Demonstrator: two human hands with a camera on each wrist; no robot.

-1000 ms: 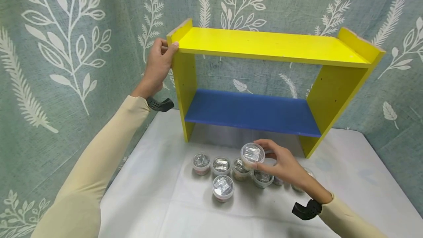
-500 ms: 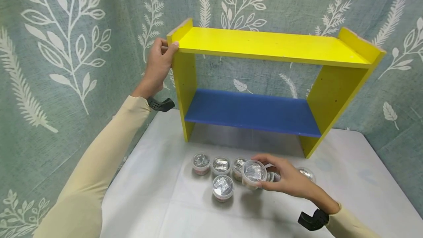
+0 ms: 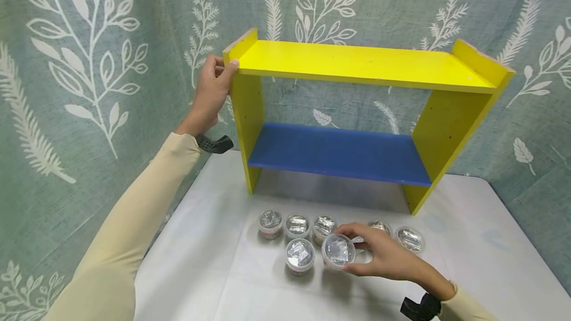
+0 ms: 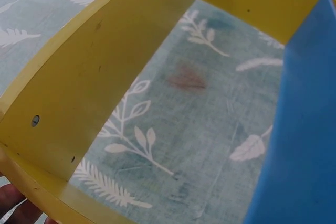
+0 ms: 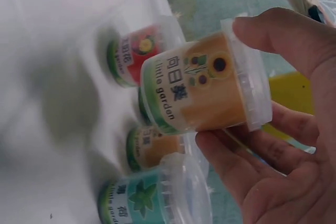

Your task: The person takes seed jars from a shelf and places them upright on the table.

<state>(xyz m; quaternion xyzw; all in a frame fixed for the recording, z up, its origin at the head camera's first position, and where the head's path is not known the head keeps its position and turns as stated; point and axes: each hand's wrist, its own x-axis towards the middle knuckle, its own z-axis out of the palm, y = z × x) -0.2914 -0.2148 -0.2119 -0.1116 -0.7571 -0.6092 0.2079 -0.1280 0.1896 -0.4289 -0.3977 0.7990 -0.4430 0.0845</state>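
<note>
My right hand (image 3: 385, 256) pinches a small lidded plastic cup (image 3: 337, 250) by its rim, thumb on one side and fingers on the other. In the right wrist view this cup (image 5: 199, 82) has an orange "little garden" label with sunflowers, and it hangs above the white surface. My left hand (image 3: 211, 90) grips the upper left corner of a yellow shelf unit (image 3: 357, 61), thumb in front. Only some of its fingertips (image 4: 13, 203) show in the left wrist view. Beside the held cup stands another cup (image 3: 300, 255) with a silvery packet under its lid.
A row of similar cups stands before the shelf, among them a left one (image 3: 270, 222) and a right one (image 3: 409, 238). My right hand partly hides some. The unit has a blue lower board (image 3: 334, 152). Patterned green cloth (image 3: 147, 63) hangs behind the white-covered table (image 3: 192, 261).
My right hand has brought the cup down and toward the table's front, away from the row, beside the front cup. The left hand keeps its place on the shelf corner.
</note>
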